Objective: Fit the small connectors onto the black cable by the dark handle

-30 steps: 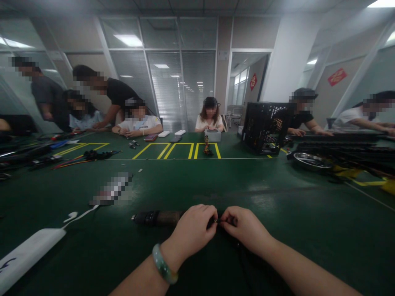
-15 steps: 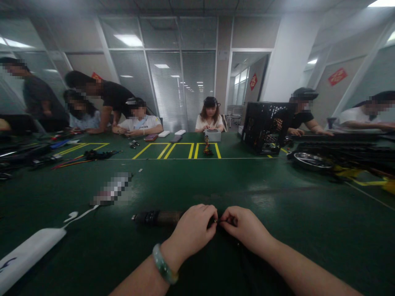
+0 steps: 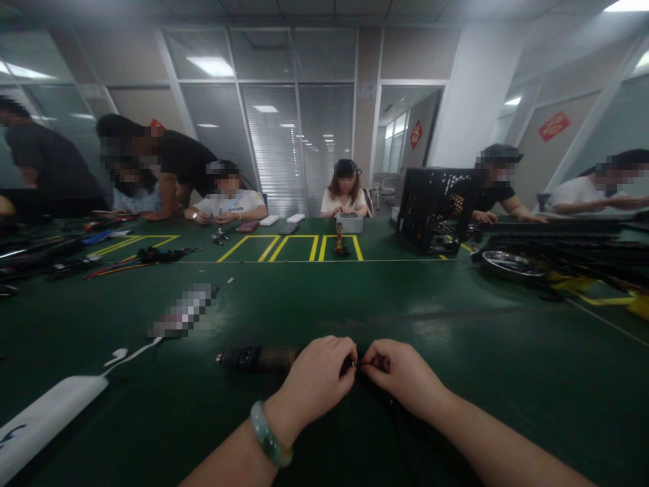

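Both my hands meet at the near middle of the green table (image 3: 456,338). My left hand (image 3: 317,379), with a pale green bangle on its wrist, is curled closed, its fingertips pinched at a small dark part (image 3: 356,364). My right hand (image 3: 400,375) is curled too and pinches the same spot from the right. A dark cylindrical tool or connector (image 3: 258,357) lies on the table and runs left from under my left hand. Dark cables (image 3: 400,419) trail from the hands toward me. The pinched part is too small to name.
A white power bank (image 3: 45,419) with a white cable (image 3: 129,353) lies at the near left. A black crate (image 3: 436,210) and a metal dish (image 3: 510,265) stand at the right. Cable bundles (image 3: 152,256) lie at the far left. Several people sit or lean around the table's far edge.
My hands have stayed in place. The people standing at the far left have leaned and shifted further left.
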### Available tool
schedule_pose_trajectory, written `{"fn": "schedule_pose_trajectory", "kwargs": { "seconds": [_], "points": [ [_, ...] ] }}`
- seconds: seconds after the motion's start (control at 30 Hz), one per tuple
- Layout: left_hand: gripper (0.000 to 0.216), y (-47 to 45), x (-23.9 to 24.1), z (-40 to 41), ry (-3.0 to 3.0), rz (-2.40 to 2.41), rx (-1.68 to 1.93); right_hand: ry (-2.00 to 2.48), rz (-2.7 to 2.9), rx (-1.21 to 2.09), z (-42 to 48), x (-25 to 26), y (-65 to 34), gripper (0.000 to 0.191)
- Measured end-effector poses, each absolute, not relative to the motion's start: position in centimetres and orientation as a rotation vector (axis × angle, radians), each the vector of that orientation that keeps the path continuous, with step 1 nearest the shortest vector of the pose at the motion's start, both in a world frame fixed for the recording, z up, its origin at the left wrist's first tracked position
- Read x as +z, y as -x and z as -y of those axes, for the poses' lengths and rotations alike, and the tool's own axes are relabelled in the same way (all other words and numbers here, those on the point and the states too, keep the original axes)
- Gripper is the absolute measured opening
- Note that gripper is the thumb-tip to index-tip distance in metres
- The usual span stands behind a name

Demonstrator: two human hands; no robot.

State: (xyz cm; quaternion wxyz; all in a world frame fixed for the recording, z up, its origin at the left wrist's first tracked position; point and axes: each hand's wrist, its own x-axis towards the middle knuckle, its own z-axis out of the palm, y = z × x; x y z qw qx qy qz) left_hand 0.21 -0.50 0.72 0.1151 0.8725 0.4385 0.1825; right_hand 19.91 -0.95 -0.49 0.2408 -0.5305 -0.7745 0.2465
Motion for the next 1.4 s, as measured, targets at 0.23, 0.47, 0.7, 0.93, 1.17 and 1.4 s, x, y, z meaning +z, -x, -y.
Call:
{"fn": "schedule_pose_trajectory", "kwargs": {
  "seconds": [0.23, 0.47, 0.7, 0.93, 1.17, 1.4],
  "points": [
    [0.008, -0.17, 0.52, 0.44, -2.557, -1.288, 0.524, 1.465, 2.117, 0.688, 0.93, -0.49, -19.93, 0.006],
    [0.007, -0.11, 0.38, 0.33, -2.573, -1.250, 0.538, 1.437, 2.105, 0.689, 0.95, -0.49, -19.89, 0.006],
    [0.007, -0.22, 0.61, 0.37, -2.595, -1.228, 0.531, 1.452, 2.104, 0.670, 0.77, -0.87, -19.95, 0.006],
    [0.009, -0.15, 0.31, 0.28, -2.585, -1.233, 0.540, 1.462, 2.108, 0.662, 0.83, -0.81, -20.03, 0.006],
    [0.013, -0.16, 0.20, 0.23, -2.552, -1.268, 0.563, 1.449, 2.118, 0.657, 0.92, -0.47, -20.00, 0.006],
    [0.008, -0.10, 0.28, 0.24, -2.569, -1.255, 0.550, 1.439, 2.110, 0.663, 0.87, -0.82, -20.04, 0.006]
  ]
}}
